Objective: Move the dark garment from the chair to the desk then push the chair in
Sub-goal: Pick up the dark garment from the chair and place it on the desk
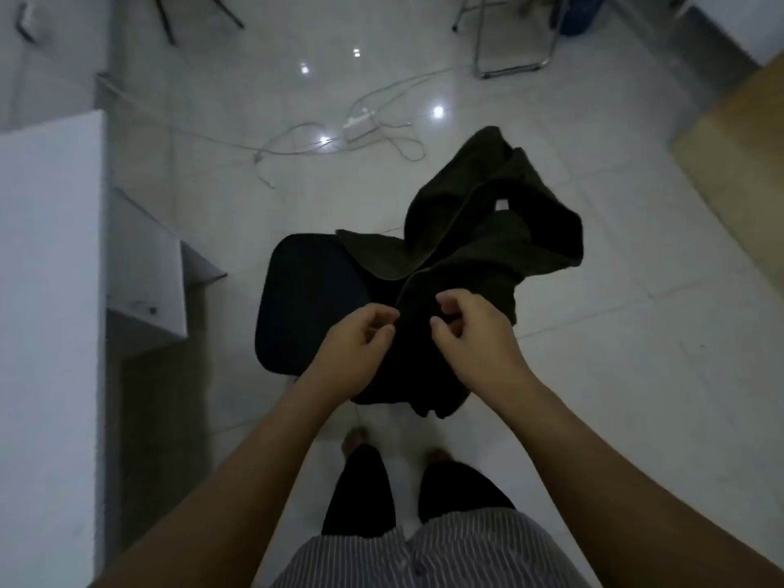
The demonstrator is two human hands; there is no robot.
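Note:
A dark olive garment is bunched up and lifted above the black chair seat, spreading up and to the right of it. My left hand pinches the garment's lower edge with curled fingers. My right hand grips the cloth just beside it, fingers curled into the fabric. Part of the garment hangs below my hands in front of the chair. The white desk runs along the left edge of the view.
A white power strip with tangled cables lies on the tiled floor beyond the chair. A metal chair frame stands at the back. A wooden surface fills the right corner. A white shelf juts from the desk.

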